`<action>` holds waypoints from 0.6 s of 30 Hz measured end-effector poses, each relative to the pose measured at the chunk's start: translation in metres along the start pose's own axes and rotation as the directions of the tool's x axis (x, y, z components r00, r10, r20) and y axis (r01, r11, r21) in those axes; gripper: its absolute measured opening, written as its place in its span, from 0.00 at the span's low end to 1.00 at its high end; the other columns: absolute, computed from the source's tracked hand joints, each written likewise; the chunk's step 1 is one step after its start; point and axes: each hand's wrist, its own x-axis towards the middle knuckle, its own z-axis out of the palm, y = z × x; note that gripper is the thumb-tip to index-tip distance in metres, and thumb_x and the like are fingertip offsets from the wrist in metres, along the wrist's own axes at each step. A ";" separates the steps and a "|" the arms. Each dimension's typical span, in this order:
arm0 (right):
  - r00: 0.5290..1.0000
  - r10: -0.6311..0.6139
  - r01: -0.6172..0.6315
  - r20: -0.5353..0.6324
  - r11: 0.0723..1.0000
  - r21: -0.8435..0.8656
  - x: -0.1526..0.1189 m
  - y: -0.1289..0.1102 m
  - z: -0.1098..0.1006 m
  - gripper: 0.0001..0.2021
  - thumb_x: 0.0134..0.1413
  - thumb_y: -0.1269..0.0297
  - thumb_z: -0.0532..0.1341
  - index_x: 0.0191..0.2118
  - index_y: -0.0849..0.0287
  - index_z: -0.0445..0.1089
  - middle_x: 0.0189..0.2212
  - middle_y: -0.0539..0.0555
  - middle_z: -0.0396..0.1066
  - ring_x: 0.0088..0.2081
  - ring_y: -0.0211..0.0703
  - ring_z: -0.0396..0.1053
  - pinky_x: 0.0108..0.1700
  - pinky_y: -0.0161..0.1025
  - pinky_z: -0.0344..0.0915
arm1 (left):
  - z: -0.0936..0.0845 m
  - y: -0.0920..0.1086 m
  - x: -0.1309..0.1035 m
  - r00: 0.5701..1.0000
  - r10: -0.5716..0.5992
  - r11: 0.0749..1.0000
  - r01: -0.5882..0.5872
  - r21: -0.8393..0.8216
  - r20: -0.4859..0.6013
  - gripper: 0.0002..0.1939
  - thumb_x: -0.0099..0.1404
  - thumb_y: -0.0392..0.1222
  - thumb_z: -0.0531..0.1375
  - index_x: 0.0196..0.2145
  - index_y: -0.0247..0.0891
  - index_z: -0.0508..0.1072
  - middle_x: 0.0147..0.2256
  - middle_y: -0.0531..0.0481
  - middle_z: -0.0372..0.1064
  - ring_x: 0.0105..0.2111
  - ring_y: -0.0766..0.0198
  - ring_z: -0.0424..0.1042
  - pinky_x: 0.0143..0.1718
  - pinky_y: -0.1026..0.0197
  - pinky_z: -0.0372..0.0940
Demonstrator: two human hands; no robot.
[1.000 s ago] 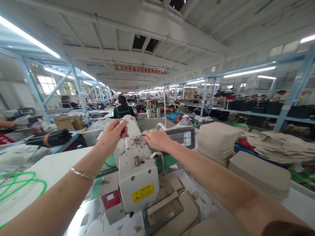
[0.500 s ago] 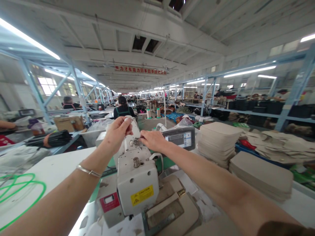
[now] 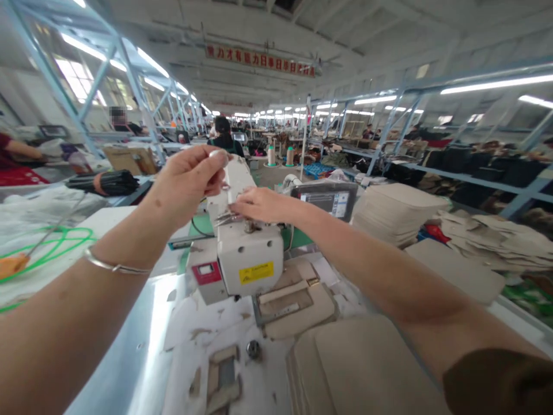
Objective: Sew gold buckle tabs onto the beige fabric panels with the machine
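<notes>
Your left hand (image 3: 196,173) is raised beside the top of the white sewing machine (image 3: 235,253), with thumb and forefinger pressed together at the tips; whether a thread or other fine item lies between them cannot be told. A silver bangle (image 3: 114,267) sits at that wrist. Your right hand (image 3: 263,204) is palm down over the top of the machine, fingers close together by the small metal fittings; whether they grip anything cannot be determined. The machine stands upright directly ahead of you, its front bearing a yellow caution label (image 3: 256,272). Below it and to its right, a beige panel (image 3: 319,314) lies on the work surface, a rectangular metal frame (image 3: 258,311) at its left part. Nearer you are a round metal knob (image 3: 253,349) and a stack of beige pieces (image 3: 367,363). Beyond your right forearm you have a lit control screen (image 3: 326,200) and, beside it, a taller beige stack (image 3: 395,210). Two thread cones (image 3: 271,156) stand behind the machine. Farther off, a co-worker (image 3: 222,129) faces away from you.
</notes>
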 end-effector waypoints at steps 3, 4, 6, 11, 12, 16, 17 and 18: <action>0.992 0.057 -0.042 -0.114 0.991 0.129 -0.029 -0.020 -0.003 0.15 0.63 0.56 0.55 0.36 0.62 0.72 0.34 0.52 0.69 0.43 0.43 0.67 0.42 0.34 0.59 | -0.015 0.013 -0.043 1.000 0.009 0.999 -0.008 0.042 -0.016 0.10 0.62 0.48 0.63 0.36 0.39 0.76 0.20 0.55 0.59 0.19 0.73 0.54 0.19 0.68 0.48; 0.987 0.057 -0.032 -0.153 0.987 0.157 -0.045 -0.027 -0.004 0.14 0.63 0.56 0.54 0.39 0.61 0.72 0.36 0.52 0.69 0.45 0.44 0.66 0.42 0.35 0.59 | -0.021 0.017 -0.062 0.999 -0.002 0.998 0.004 0.059 -0.038 0.10 0.62 0.48 0.63 0.37 0.39 0.77 0.21 0.55 0.61 0.20 0.72 0.56 0.20 0.68 0.50; 0.985 0.041 -0.009 -0.169 0.982 0.188 -0.082 -0.041 0.000 0.14 0.64 0.57 0.53 0.42 0.59 0.72 0.36 0.52 0.69 0.43 0.43 0.66 0.41 0.35 0.60 | -0.035 0.019 -0.103 0.989 -0.097 0.987 0.110 0.120 -0.110 0.13 0.61 0.51 0.64 0.39 0.42 0.78 0.22 0.54 0.64 0.21 0.71 0.59 0.20 0.68 0.55; 0.973 -0.033 0.000 0.228 0.989 0.145 -0.161 -0.049 0.075 0.09 0.62 0.64 0.56 0.41 0.57 0.73 0.36 0.53 0.72 0.38 0.42 0.69 0.43 0.39 0.63 | -0.045 -0.025 -0.208 0.832 -0.553 0.827 0.554 0.095 -0.040 0.18 0.55 0.57 0.66 0.40 0.47 0.75 0.31 0.51 0.70 0.26 0.67 0.63 0.24 0.64 0.62; 0.957 -0.023 -0.008 0.290 0.995 0.104 -0.169 -0.045 0.099 0.08 0.61 0.66 0.58 0.42 0.57 0.73 0.39 0.55 0.72 0.40 0.44 0.69 0.44 0.40 0.64 | -0.040 -0.038 -0.224 0.784 -0.621 0.783 0.621 0.023 -0.005 0.18 0.55 0.58 0.66 0.37 0.45 0.74 0.29 0.52 0.67 0.24 0.68 0.61 0.23 0.66 0.60; 0.935 0.061 -0.042 0.348 0.997 -0.064 -0.181 -0.026 0.186 0.12 0.56 0.71 0.60 0.47 0.57 0.71 0.47 0.60 0.68 0.45 0.49 0.69 0.47 0.42 0.66 | -0.012 -0.072 -0.262 0.644 -0.761 0.586 0.735 -0.342 0.078 0.18 0.57 0.57 0.65 0.35 0.41 0.68 0.20 0.59 0.50 0.20 0.73 0.46 0.20 0.70 0.47; 0.936 0.071 -0.044 0.345 0.995 -0.085 -0.180 -0.022 0.199 0.11 0.57 0.72 0.59 0.45 0.58 0.71 0.47 0.60 0.68 0.45 0.49 0.69 0.47 0.43 0.66 | -0.006 -0.075 -0.266 0.640 -0.762 0.556 0.725 -0.407 0.098 0.18 0.58 0.56 0.65 0.36 0.40 0.68 0.21 0.60 0.49 0.20 0.73 0.44 0.20 0.69 0.46; 0.940 0.073 -0.047 0.334 0.995 -0.087 -0.179 -0.019 0.209 0.11 0.57 0.73 0.57 0.44 0.59 0.71 0.46 0.60 0.69 0.45 0.49 0.69 0.46 0.43 0.66 | -0.002 -0.077 -0.270 0.643 -0.757 0.536 0.712 -0.454 0.115 0.17 0.59 0.54 0.65 0.36 0.40 0.67 0.21 0.60 0.50 0.20 0.73 0.43 0.20 0.69 0.45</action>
